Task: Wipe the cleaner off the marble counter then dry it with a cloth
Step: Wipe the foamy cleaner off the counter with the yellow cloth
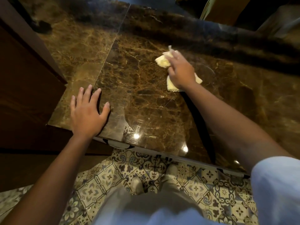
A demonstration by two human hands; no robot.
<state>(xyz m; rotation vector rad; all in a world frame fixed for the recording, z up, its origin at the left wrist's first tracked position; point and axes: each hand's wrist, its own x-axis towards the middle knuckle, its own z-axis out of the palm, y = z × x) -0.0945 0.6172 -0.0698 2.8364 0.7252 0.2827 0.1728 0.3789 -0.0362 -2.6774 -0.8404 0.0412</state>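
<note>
A glossy brown marble counter point(138, 82) with pale veins fills the upper view. My right hand point(180, 70) lies on top of a crumpled pale yellow cloth point(162, 61), pressing it onto the marble toward the back right, fingers extended over it. Cloth edges stick out ahead of the fingers and below the wrist. My left hand point(88, 112) rests flat on the counter near its front left edge, fingers spread, holding nothing. A faint streaky patch shows near the front edge beside a light glare.
A dark wooden cabinet point(24, 78) stands against the counter's left side. A seam runs diagonally across the marble. A dark raised ledge point(211, 34) borders the back. Patterned floor tiles point(154, 168) lie below the front edge.
</note>
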